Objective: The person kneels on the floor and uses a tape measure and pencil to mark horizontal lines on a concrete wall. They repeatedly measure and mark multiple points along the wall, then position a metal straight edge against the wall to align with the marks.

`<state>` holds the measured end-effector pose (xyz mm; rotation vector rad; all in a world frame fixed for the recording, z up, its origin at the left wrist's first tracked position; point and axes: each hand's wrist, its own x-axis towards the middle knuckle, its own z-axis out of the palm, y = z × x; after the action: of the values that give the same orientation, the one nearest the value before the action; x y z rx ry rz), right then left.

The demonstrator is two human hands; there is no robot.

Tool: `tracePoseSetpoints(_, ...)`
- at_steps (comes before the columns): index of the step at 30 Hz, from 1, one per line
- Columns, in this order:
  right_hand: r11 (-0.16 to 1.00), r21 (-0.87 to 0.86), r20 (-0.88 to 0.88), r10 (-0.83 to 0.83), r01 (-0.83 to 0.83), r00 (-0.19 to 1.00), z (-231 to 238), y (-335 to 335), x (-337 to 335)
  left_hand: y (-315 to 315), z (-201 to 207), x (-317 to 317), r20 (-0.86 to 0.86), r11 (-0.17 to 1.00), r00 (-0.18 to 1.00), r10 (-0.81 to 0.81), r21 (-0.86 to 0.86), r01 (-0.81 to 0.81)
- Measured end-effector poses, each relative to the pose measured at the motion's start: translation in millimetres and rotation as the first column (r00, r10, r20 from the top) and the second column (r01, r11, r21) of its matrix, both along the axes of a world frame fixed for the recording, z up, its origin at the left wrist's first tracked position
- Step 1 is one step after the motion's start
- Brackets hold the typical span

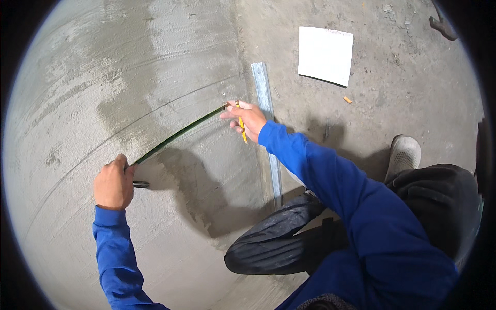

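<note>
A tape measure's thin, dark green blade (181, 135) is stretched slantwise along the grey plastered wall. My left hand (114, 183) is closed round its lower left end; the case is mostly hidden in the fist, and a black strap loop (141, 184) sticks out beside the fingers. At the blade's upper right end, my right hand (252, 122) pinches the tip between thumb and finger. A yellow pencil (243, 133) is also held in the right hand, slanting down across the fingers. Both hands are close to the wall surface.
A long metal strip (263, 88) lies along the foot of the wall (191, 57). On the concrete floor (382, 98) are a white square panel (325, 56) and a small orange piece (347, 99). My bent knee (258, 253) and shoe (404, 155) take up the lower right.
</note>
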<state>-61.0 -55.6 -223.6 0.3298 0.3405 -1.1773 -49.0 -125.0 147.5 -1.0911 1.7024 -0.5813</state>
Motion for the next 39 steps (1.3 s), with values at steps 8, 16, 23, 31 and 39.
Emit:
tracePoseSetpoints(8,0.998,-0.014,0.127,-0.052,0.054,0.991,-14,-30,11,-19,-21,0,0.015,0.997,0.998,0.055,0.054,-0.056)
tracePoseSetpoints(16,0.991,0.098,0.085,-0.102,0.094,0.991,-43,-46,24,-25,50,24,-0.212,0.983,0.96,0.183,0.022,-0.183)
tracePoseSetpoints(23,0.982,0.116,0.035,-0.156,0.151,0.987,-53,-59,28,-1,290,25,-0.205,0.844,0.974,0.097,-0.501,-0.189)
tracePoseSetpoints(31,0.97,0.222,0.022,-0.112,0.104,0.994,-29,-60,39,-8,320,26,-0.089,0.947,0.996,-0.021,-0.32,-0.008)
tracePoseSetpoints(39,0.947,0.279,-0.007,-0.163,0.159,0.987,-16,-67,32,-11,323,48,-0.009,0.931,0.994,-0.113,-0.35,0.103)
